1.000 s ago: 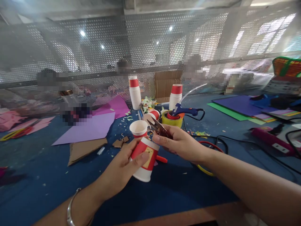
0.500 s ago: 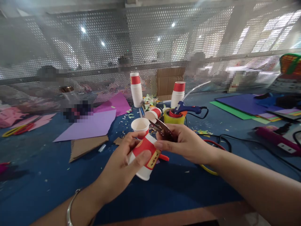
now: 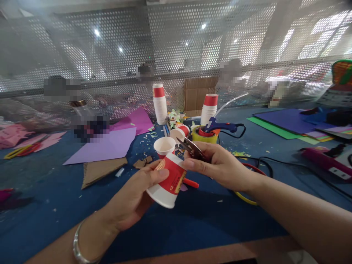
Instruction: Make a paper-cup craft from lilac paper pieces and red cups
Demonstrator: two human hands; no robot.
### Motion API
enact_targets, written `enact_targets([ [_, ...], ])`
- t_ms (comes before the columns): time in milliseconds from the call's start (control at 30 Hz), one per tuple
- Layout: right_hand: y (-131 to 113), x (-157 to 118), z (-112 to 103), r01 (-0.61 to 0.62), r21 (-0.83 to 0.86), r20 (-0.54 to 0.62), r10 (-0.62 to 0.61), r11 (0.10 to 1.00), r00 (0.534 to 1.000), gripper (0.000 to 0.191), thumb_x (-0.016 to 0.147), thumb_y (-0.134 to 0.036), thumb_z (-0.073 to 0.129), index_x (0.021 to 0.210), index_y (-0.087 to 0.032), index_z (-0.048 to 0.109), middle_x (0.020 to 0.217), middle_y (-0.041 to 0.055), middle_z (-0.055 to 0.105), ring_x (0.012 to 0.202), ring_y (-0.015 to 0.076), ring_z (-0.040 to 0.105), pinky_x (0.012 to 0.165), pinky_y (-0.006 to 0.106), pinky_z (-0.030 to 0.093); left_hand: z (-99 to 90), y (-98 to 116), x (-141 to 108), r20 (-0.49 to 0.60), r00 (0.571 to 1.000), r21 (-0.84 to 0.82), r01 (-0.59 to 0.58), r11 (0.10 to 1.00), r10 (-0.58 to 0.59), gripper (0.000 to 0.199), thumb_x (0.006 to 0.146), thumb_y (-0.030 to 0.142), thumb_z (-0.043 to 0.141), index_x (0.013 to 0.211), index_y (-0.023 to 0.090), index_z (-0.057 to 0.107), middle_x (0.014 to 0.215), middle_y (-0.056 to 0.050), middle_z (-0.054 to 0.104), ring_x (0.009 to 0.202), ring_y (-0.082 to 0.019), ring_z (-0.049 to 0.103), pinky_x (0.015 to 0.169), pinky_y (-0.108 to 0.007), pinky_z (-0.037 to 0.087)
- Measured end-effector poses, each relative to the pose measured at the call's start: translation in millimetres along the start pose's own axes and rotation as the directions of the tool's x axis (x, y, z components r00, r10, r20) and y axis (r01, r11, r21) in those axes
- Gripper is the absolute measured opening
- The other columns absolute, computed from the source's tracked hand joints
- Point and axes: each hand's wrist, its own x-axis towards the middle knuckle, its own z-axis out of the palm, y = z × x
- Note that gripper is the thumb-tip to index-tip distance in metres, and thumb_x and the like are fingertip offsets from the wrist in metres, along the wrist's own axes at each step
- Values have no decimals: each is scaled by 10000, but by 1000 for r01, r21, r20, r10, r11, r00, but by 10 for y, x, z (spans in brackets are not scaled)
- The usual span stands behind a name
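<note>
My left hand (image 3: 140,187) is closed around a red and white paper cup (image 3: 172,181), which is tilted with its rim towards me. A pair of scissors (image 3: 194,148) is gripped in my right hand (image 3: 220,165), blades pointing up and to the left, above the cup's base. The right fingertips are at the cup's upper edge; whether they touch it I cannot tell. Just behind the held cup stands another paper cup (image 3: 164,146), upright. A third cup (image 3: 178,135) lies on its side among paper scraps. Beneath the right hand sits a red marker (image 3: 191,182).
Two stacks of paper cups, the left one (image 3: 160,106) and the right one (image 3: 209,112), stand at the back. A blue glue gun (image 3: 221,125) rests on yellow tape (image 3: 205,137), its cable trailing right. Purple paper (image 3: 104,146) and cardboard (image 3: 103,171) lie left; colored sheets (image 3: 277,123) lie right.
My left hand has turned the cup, showing more of its red printed side, and the thumb has shifted up and left. The scissors have moved slightly right with my right hand.
</note>
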Motion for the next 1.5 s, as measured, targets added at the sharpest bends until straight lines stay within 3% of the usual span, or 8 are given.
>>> enact_targets([
  [100, 19, 3, -4, 20, -22, -65, -21, 1000, 998, 337, 941, -495, 581, 811, -189, 530, 657, -57, 388, 548, 82, 321, 483, 237, 276, 6, -14, 3, -115, 991, 85, -63, 994, 73, 417, 804, 350, 759, 1163, 163, 660, 1079, -104, 739, 809, -190, 709, 706, -253, 533],
  [233, 43, -4, -12, 18, -52, -91, -23, 998, 996, 383, 967, -545, 507, 852, -183, 559, 660, -60, 347, 526, 81, 265, 458, 243, 226, 4, -33, -13, -293, 944, 202, -92, 975, 150, 549, 709, 322, 845, 1175, 175, 595, 1062, -87, 726, 812, -182, 677, 673, -248, 513],
  [467, 12, -24, 20, -39, -121, -47, 34, 992, 998, 422, 973, -569, 477, 858, -173, 569, 657, -58, 337, 528, 82, 264, 473, 247, 230, -37, -44, 0, -267, 932, 348, -142, 927, 244, 571, 787, 415, 776, 1253, 188, 538, 1114, -90, 700, 904, -207, 653, 710, -263, 510],
  [567, 4, -33, 26, -35, -165, -20, 32, 986, 999, 422, 978, -563, 469, 858, -173, 578, 681, -39, 382, 587, 99, 328, 523, 248, 280, -47, -51, -1, -264, 923, 381, -166, 910, 279, 558, 821, 442, 737, 1270, 191, 519, 1119, -92, 693, 915, -213, 654, 722, -271, 511],
  [700, 20, -49, 31, -72, -219, 10, 76, 973, 997, 381, 953, -545, 533, 860, -178, 578, 761, -11, 471, 692, 124, 409, 593, 246, 331, -43, -40, -9, -296, 888, 419, -211, 883, 353, 550, 792, 428, 765, 1235, 202, 532, 1126, -86, 694, 928, -225, 664, 744, -291, 532],
  [867, 26, -61, 52, -114, -192, 1, 116, 975, 993, 384, 918, -558, 581, 847, -181, 573, 725, -22, 488, 648, 116, 420, 559, 240, 327, -37, -24, -6, -329, 834, 472, -261, 842, 443, 523, 751, 386, 808, 1184, 211, 573, 1128, -70, 693, 990, -235, 658, 787, -295, 536],
  [1267, -6, -61, 91, -119, -270, 30, 132, 956, 991, 334, 937, -512, 569, 900, -183, 613, 765, -16, 522, 678, 124, 450, 591, 252, 345, -47, -7, -16, -326, 785, 606, -254, 754, 526, 537, 757, 406, 802, 1196, 209, 563, 1137, -69, 666, 1029, -245, 636, 895, -352, 514],
  [1500, 0, -67, 103, -115, -266, 31, 128, 957, 991, 338, 941, -500, 567, 873, -172, 610, 748, -23, 500, 663, 112, 432, 581, 244, 335, -52, -24, 2, -301, 768, 638, -279, 718, 565, 528, 784, 414, 782, 1211, 210, 547, 1138, -56, 658, 1013, -217, 633, 874, -317, 524],
])
